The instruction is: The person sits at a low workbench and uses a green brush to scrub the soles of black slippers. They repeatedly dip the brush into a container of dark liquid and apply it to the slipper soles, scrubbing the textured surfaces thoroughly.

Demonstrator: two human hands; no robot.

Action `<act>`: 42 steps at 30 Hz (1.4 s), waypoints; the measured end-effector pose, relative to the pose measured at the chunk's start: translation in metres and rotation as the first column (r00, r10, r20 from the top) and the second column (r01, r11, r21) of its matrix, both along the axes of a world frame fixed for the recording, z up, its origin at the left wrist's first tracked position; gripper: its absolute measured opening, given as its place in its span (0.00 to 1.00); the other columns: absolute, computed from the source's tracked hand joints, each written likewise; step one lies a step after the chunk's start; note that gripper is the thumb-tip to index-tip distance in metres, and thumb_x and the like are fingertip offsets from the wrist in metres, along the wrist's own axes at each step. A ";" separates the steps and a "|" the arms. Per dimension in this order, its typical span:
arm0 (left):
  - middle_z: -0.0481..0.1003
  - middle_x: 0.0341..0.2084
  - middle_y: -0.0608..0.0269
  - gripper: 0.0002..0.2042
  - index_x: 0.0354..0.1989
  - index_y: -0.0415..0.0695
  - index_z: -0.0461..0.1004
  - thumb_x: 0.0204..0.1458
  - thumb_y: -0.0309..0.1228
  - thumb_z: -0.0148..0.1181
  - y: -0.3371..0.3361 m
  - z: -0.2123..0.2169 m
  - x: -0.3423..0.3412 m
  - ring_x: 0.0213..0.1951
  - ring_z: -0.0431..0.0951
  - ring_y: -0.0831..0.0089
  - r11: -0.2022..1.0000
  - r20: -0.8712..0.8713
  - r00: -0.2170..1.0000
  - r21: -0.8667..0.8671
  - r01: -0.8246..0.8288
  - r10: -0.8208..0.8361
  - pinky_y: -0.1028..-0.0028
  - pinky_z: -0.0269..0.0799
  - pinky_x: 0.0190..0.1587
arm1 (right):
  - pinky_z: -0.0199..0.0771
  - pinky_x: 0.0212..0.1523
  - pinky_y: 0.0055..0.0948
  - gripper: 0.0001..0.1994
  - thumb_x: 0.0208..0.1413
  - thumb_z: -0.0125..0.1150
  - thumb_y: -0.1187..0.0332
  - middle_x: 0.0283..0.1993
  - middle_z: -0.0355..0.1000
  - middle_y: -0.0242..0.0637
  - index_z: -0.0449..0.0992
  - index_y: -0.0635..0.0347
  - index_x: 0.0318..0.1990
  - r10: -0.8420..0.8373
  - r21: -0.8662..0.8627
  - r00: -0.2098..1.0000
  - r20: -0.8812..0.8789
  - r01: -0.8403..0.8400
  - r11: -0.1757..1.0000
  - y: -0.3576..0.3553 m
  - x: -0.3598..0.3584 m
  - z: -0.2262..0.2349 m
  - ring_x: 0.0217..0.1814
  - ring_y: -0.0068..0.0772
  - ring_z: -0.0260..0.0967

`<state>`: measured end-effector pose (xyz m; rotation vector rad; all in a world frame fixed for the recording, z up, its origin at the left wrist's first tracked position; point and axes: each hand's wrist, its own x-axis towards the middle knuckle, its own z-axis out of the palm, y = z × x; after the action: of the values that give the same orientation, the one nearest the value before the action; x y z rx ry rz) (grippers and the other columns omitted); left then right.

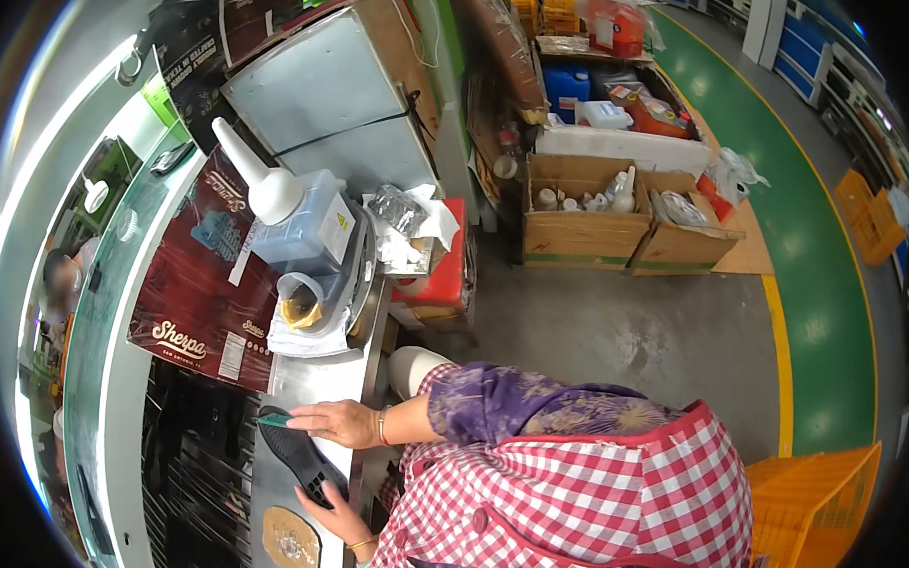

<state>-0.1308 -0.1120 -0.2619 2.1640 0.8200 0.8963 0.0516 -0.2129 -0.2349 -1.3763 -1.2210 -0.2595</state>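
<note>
A black shoe sole (300, 459) with a patterned surface lies at a slant at the edge of the metal bench (306, 384). My left hand (336, 515) grips its near end, thumb and fingers around the edge. Over its far end, my right hand (332, 422) has its fingers stretched together on a thin green strip (274, 420), which touches the sole. Exactly what the strip is cannot be made out. Close to my left hand, a tan rounded pad (292, 542) with a worn pale patch rests on the bench.
Beyond my right hand stand a clear jug (300, 301) with brown residue, a translucent container (311, 224) and a white long-necked bottle (268, 187). Dark rods of a conveyor (198, 465) run at left. Cardboard boxes (586, 234) hold bottles on the floor; a yellow crate (812, 517) stands behind me.
</note>
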 end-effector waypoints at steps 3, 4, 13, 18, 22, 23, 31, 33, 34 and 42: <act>0.61 0.58 0.39 0.28 0.61 0.30 0.57 0.58 0.38 0.53 0.018 0.012 0.006 0.60 0.61 0.52 0.950 0.078 0.996 -0.312 -0.016 0.042 0.62 0.57 0.61 | 0.71 0.53 0.36 0.19 0.57 0.53 0.71 0.56 0.67 0.43 0.68 0.52 0.57 0.015 0.078 0.998 -0.060 -0.011 0.997 -0.008 -0.005 0.019 0.55 0.46 0.68; 0.61 0.57 0.39 0.28 0.60 0.30 0.57 0.58 0.39 0.54 0.024 0.013 0.009 0.59 0.61 0.52 0.930 0.070 0.996 -0.367 -0.024 0.054 0.62 0.58 0.60 | 0.71 0.53 0.36 0.18 0.57 0.53 0.71 0.55 0.68 0.44 0.68 0.53 0.56 0.019 0.094 0.997 -0.073 -0.012 0.995 -0.010 -0.005 0.028 0.54 0.47 0.68; 0.67 0.49 0.42 0.27 0.50 0.29 0.65 0.45 0.34 0.66 0.042 0.014 0.024 0.54 0.65 0.52 0.991 -0.209 0.972 -0.046 -0.125 0.112 0.62 0.58 0.58 | 0.73 0.38 0.24 0.13 0.64 0.47 0.67 0.39 0.73 0.37 0.69 0.61 0.53 0.188 0.251 0.870 -0.456 -0.077 0.965 -0.023 0.031 0.104 0.37 0.21 0.75; 0.69 0.47 0.52 0.23 0.53 0.33 0.63 0.47 0.20 0.61 0.021 0.057 0.027 0.46 0.72 0.65 0.647 0.205 0.976 -0.754 0.112 0.070 0.69 0.70 0.48 | 0.69 0.26 0.18 0.07 0.63 0.52 0.66 0.28 0.69 0.28 0.71 0.56 0.43 0.228 0.283 0.766 -0.601 -0.063 0.957 -0.034 0.085 0.138 0.28 0.16 0.70; 0.73 0.45 0.53 0.23 0.56 0.37 0.63 0.49 0.21 0.55 0.029 0.060 0.012 0.43 0.76 0.64 0.125 0.505 0.850 -0.862 0.491 0.149 0.69 0.74 0.47 | 0.66 0.23 0.16 0.09 0.59 0.57 0.63 0.28 0.72 0.26 0.75 0.58 0.40 -0.061 0.002 0.815 -0.577 0.077 0.997 -0.045 0.117 0.175 0.25 0.13 0.69; 0.74 0.44 0.54 0.23 0.56 0.37 0.63 0.49 0.22 0.55 0.027 0.063 0.018 0.43 0.77 0.64 0.109 0.543 0.822 -0.840 0.532 0.169 0.68 0.74 0.47 | 0.67 0.25 0.15 0.09 0.59 0.58 0.64 0.30 0.73 0.26 0.76 0.60 0.40 -0.052 -0.017 0.822 -0.567 0.052 0.998 -0.051 0.127 0.178 0.28 0.14 0.70; 0.64 0.56 0.49 0.29 0.64 0.46 0.53 0.50 0.30 0.48 0.000 0.101 0.036 0.58 0.65 0.51 -0.083 0.726 0.629 -0.634 0.769 0.278 0.45 0.65 0.56 | 0.68 0.29 0.17 0.12 0.57 0.60 0.64 0.26 0.71 0.28 0.77 0.65 0.40 -0.152 -0.231 0.881 -0.448 0.050 0.972 -0.049 0.157 0.161 0.28 0.18 0.70; 0.62 0.59 0.49 0.29 0.66 0.46 0.51 0.54 0.34 0.47 0.001 0.107 0.044 0.60 0.64 0.50 -0.124 0.759 0.611 -0.599 0.791 0.224 0.48 0.67 0.55 | 0.67 0.29 0.17 0.12 0.56 0.61 0.64 0.25 0.71 0.29 0.77 0.64 0.41 -0.196 -0.284 0.864 -0.463 0.065 0.957 -0.050 0.161 0.156 0.28 0.18 0.70; 0.61 0.59 0.50 0.29 0.66 0.46 0.50 0.55 0.36 0.45 0.002 0.109 0.050 0.59 0.64 0.50 -0.127 0.758 0.616 -0.603 0.787 0.216 0.49 0.68 0.55 | 0.67 0.29 0.17 0.13 0.56 0.61 0.63 0.25 0.71 0.29 0.77 0.64 0.41 -0.193 -0.286 0.866 -0.461 0.061 0.956 -0.050 0.164 0.152 0.28 0.18 0.70; 0.60 0.61 0.52 0.30 0.68 0.42 0.46 0.60 0.44 0.41 -0.007 0.117 0.076 0.57 0.67 0.53 -0.053 0.789 0.614 -0.611 0.789 0.041 0.62 0.67 0.57 | 0.61 0.26 0.13 0.11 0.57 0.60 0.63 0.33 0.74 0.27 0.78 0.61 0.42 -0.295 -0.436 0.806 -0.513 0.051 0.899 -0.050 0.166 0.144 0.30 0.14 0.70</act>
<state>-0.0549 -0.1185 -0.1452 0.5693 0.1247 0.3351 0.2173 -0.2632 -0.0908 -1.7662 -0.6499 0.2911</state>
